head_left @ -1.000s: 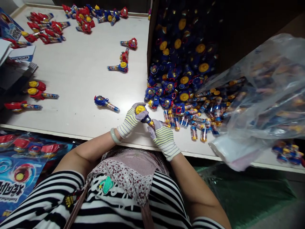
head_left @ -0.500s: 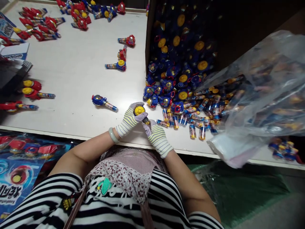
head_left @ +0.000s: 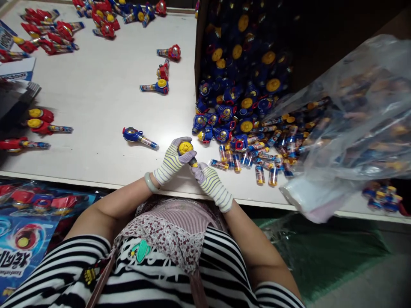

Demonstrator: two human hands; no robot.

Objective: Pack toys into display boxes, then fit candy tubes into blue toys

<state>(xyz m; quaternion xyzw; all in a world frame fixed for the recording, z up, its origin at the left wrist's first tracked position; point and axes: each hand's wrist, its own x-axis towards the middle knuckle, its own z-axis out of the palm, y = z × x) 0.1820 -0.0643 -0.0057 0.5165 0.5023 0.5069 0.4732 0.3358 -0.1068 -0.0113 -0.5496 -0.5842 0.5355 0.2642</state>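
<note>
In a striped glove, my left hand (head_left: 171,161) is closed around a toy spinner launcher (head_left: 186,148) with a round yellow disc facing up. My right hand (head_left: 212,182), gloved alike, pinches a small tube (head_left: 195,165) at the launcher's lower end; the fingers cover most of it. Left of my hands lies a blue launcher (head_left: 140,137) with a tube fitted to it. Just right of my right hand, loose printed tubes (head_left: 236,162) with yellow caps lie on the white table (head_left: 96,98).
A dark carton (head_left: 197,51) on its side spills blue launcher heads (head_left: 224,113). A clear plastic bag (head_left: 346,124) of tubes lies at the right. Red launchers (head_left: 48,127) lie at the left, with more at the back. Below the left table edge is printed packaging (head_left: 25,239).
Both hands stay together on the launcher, with only a slight shift of the fingers at the tube. The whole view has shifted slightly.
</note>
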